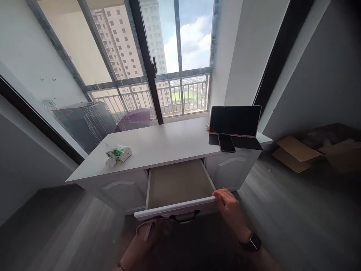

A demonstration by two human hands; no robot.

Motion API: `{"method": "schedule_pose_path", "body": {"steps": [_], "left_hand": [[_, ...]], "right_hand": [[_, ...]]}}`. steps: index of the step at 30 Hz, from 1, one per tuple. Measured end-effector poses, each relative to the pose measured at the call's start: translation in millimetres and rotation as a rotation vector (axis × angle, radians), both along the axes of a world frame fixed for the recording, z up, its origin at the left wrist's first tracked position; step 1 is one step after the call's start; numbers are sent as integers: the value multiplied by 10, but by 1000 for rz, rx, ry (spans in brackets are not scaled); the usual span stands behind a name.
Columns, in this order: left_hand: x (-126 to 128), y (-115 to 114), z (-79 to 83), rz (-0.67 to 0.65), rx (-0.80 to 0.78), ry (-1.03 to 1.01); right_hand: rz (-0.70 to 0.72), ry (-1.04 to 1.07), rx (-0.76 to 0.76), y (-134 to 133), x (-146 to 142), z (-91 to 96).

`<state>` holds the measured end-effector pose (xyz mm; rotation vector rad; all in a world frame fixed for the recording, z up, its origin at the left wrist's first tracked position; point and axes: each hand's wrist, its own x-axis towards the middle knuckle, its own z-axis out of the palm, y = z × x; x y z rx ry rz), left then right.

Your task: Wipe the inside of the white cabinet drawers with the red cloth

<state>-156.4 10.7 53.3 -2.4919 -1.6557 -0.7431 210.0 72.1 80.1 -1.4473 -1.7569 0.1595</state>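
Observation:
A white drawer [180,188] is pulled out from the middle of the white cabinet [166,145], and its brown-grey bottom is bare. My right hand [228,205] grips the right end of the drawer front, fingers over its top edge; a watch sits on that wrist. Below the left part of the drawer front, my left hand [159,230] is closed in deep shadow. With it is a flat pinkish thing with a looped strap [145,230], whose kind I cannot make out. A dark handle [184,217] is on the drawer front between my hands.
On the cabinet top are a tissue pack [120,153] at left, and a tablet [235,120] on a stand with a phone [226,143] before it at right. Open cardboard boxes [299,152] lie on the floor at right. A window [169,56] is behind the cabinet.

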Motion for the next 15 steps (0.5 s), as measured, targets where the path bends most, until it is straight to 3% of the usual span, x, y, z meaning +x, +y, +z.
{"method": "schedule_pose_path", "body": {"steps": [4,9,12,15], "left_hand": [[-258,-75,-51,-66,-25,232],[-434,-95,-201,-85,126,326],[-399,-25,-181,-128,281,462],[-185,19,-85,-134,372,554]], "right_hand": [[-2,13,25,15,-13,-29],[-6,22,23,23,-18,-48],[-16,13,31,25,-25,-59],[-19,6,51,26,-30,-69]]}}
